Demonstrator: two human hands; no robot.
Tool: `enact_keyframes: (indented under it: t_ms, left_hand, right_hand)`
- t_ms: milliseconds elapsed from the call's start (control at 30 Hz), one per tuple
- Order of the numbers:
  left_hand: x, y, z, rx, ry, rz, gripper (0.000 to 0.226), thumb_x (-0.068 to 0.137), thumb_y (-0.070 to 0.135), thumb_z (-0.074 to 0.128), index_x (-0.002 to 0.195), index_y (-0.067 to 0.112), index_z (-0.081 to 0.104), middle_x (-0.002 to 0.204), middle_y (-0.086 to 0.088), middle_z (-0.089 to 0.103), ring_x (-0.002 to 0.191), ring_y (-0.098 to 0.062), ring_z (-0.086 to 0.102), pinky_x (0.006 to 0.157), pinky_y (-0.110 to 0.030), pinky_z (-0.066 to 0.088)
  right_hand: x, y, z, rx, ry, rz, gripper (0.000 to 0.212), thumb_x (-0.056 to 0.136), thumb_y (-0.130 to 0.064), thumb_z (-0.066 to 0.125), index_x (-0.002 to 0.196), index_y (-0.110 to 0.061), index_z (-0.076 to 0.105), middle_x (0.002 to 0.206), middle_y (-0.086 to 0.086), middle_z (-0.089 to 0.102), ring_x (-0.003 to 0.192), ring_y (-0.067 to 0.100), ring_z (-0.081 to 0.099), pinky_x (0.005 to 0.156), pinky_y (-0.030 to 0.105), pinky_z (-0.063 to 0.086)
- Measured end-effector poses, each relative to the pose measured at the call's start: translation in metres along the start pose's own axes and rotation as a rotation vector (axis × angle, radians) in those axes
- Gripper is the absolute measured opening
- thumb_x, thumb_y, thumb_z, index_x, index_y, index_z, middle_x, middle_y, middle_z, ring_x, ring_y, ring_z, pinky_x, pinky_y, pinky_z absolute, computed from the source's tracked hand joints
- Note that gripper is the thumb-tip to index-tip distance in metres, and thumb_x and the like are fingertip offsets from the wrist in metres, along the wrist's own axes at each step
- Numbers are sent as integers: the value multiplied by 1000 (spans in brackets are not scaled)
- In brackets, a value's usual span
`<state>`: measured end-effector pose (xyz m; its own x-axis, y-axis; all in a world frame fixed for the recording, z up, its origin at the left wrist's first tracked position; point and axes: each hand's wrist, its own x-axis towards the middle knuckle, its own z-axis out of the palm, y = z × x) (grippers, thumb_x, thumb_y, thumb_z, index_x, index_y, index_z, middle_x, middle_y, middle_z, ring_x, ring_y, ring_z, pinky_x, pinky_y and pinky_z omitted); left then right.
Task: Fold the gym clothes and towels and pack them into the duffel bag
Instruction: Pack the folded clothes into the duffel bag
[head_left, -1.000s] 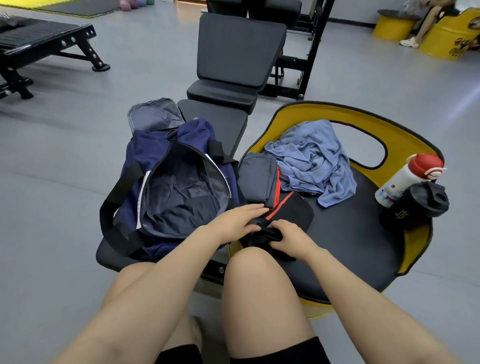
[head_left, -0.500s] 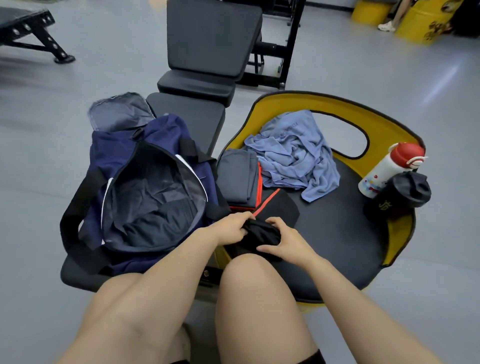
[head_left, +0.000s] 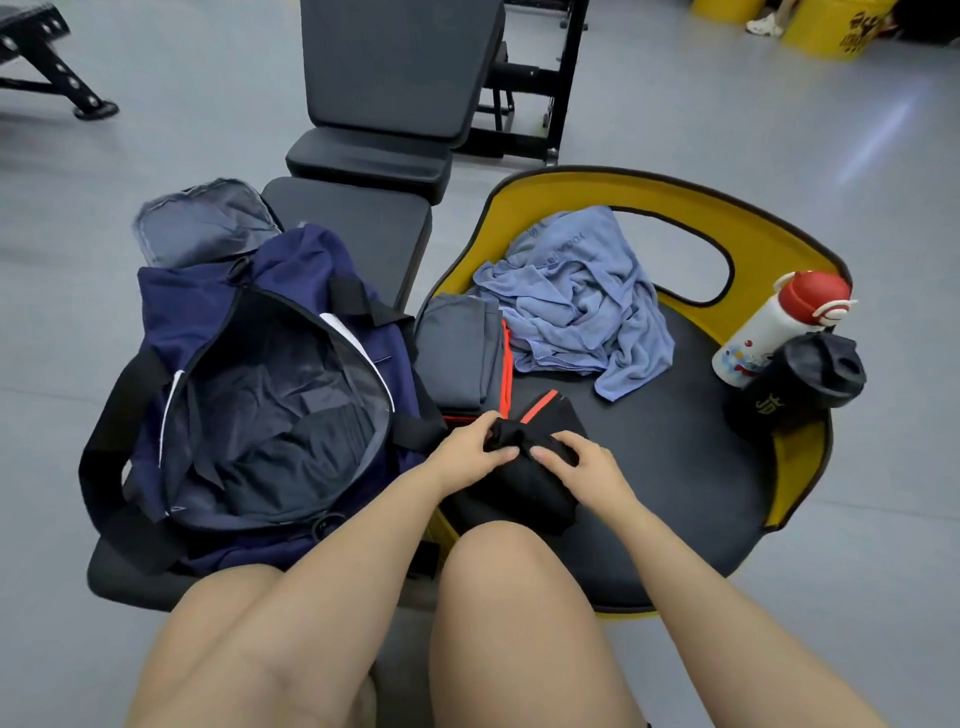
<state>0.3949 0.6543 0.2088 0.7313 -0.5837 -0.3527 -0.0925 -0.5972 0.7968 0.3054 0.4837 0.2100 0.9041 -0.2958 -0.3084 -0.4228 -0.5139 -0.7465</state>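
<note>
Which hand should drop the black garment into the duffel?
Left, probably. The left hand already pinches the black garment and sits right beside the open duffel bag; the right hand is farther from it.

A black bench (head_left: 358, 228) carries the duffel bag (head_left: 218, 322); the round seat (head_left: 675, 467) holds clothes, towel (head_left: 576, 301), bottles.

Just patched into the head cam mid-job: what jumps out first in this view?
Both hands, left hand and right hand, grip a black garment with red trim at the near edge of the yellow-rimmed round seat. Left of them, the navy duffel bag gapes open on a bench. Behind, a crumpled blue towel lies unfolded beside a folded grey garment.
</note>
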Motion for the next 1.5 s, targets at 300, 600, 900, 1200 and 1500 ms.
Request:
enact_keyframes:
  t_ms: [300,600,900,1200,1500]
  left_hand:
    - [23,14,9,325,62,-143,48,99,47,35,138,20,44,136,-10,53,124,-31,48,96,-38,39]
    - [23,13,6,161,56,-393,90,79,73,49,139,6,36,141,-15,40,126,-32,45,99,-43,44]
    - [15,20,-7,-471,-141,-534,92,66,45,83,137,5,40,129,-9,57,112,-26,58,92,-42,50]
    - [-21,45,-44,-445,-45,-370,54,73,40,76,119,20,55,117,-2,61,108,-19,56,84,-33,45]
    - [-85,56,-93,-580,140,-174,39,62,22,71,101,18,64,105,-11,68,105,-26,61,96,-40,47]
  right_hand:
    - [17,0,-6,-161,-78,-5,47,75,-47,76,108,-16,63,129,-14,36,116,9,45,97,31,42]
    - [25,7,-5,-107,-46,72,33,77,-43,75,86,-14,63,84,2,65,83,22,59,77,38,49]
    - [13,-1,-6,99,-33,42,26,80,-27,76,77,-12,56,65,-1,52,63,13,48,57,25,38]
    - [4,-52,-27,244,-54,-116,61,75,-15,81,122,-23,44,106,-7,60,103,9,55,85,16,41]
    - [-13,-131,-29,174,-316,-299,41,75,-44,78,109,-25,65,109,2,65,102,11,61,87,25,49]
